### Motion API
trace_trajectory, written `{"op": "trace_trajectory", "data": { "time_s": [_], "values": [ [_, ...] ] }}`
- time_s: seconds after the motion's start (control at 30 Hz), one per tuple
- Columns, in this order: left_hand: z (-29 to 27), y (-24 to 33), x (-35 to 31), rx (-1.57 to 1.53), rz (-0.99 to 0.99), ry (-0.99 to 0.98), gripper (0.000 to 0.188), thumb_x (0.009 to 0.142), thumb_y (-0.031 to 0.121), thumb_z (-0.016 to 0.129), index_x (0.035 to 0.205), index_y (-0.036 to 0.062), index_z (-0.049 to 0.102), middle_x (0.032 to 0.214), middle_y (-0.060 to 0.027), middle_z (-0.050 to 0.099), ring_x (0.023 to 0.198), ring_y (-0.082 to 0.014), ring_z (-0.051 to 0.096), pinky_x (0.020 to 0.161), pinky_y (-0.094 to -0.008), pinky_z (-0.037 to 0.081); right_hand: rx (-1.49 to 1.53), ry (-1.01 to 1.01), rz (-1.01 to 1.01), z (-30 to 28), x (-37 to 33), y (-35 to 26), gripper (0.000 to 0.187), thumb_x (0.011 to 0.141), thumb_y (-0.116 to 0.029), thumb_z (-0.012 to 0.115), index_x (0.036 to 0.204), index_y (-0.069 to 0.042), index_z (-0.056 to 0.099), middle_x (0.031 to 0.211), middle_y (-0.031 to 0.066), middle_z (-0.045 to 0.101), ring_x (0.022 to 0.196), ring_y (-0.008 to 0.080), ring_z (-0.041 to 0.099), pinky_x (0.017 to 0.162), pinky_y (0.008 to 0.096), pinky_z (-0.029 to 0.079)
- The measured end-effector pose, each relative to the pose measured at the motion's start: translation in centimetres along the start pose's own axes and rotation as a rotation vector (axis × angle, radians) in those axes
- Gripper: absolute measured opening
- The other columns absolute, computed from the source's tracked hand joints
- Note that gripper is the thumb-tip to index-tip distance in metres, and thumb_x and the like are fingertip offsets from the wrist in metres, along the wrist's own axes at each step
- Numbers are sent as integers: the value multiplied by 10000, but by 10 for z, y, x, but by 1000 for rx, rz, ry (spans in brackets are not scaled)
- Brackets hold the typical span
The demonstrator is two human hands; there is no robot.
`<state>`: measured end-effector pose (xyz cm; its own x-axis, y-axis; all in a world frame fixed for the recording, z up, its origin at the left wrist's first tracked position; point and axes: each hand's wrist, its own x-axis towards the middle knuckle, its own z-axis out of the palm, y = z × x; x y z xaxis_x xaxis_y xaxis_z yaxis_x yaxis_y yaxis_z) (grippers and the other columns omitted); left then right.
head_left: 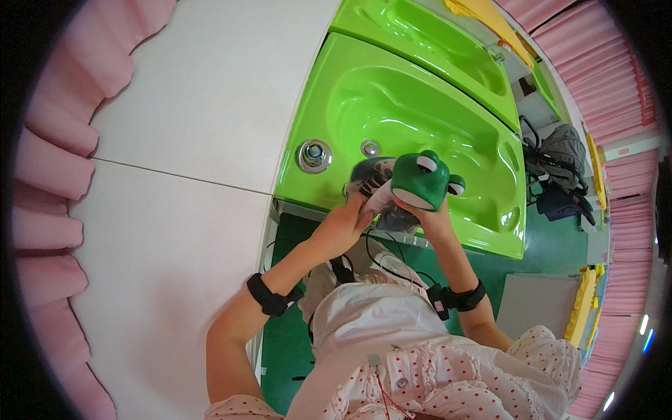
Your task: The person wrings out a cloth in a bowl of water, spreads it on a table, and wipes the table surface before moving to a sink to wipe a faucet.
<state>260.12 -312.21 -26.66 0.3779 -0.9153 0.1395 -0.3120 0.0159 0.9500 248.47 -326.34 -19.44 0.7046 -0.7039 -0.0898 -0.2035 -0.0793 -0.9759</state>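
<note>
Over the near edge of a lime-green tub, I hold a figure with a glossy dark-green frog head, bulging black-and-white eyes and a pale mouth area. Below its head are a pale part and a dark, patterned part; their exact make is unclear. My left hand is closed at the pale part, its fingertips partly hidden. My right hand grips the figure beneath the head, with several fingers out of sight behind it. The figure leans to the right.
A chrome fitting and a drain are in the tub. A second green tub adjoins it at the far side. White panels lie left; a stroller stands right. Black cables hang near my waist.
</note>
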Motion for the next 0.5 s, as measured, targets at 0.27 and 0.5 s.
{"op": "trace_trajectory", "data": {
  "time_s": [0.27, 0.5],
  "values": [
    [-4, 8, 0, -85, -40, -25, 229, 890, 81, 486, 1060, 16, 348, 802, -145, 528, 703, -218, 547, 650, -331, 442, -128, -152, -200, -46, 0, 6, 373, 743, -73, 680, 1097, -32, 568, 990, 58, 638, 914, 157, 597, 850, 307, 467],
    [-12, 13, 5, -98, -25, 65, 187, 879, 61, 460, 1046, 12, 391, 813, -172, 498, 706, -303, 506, 650, -364, 421, 32, 250, -116, -40, -29, -37, 471, 691, -23, 661, 1139, -7, 517, 1029, 77, 613, 886, 164, 597, 830, 290, 464]
  ]
}}
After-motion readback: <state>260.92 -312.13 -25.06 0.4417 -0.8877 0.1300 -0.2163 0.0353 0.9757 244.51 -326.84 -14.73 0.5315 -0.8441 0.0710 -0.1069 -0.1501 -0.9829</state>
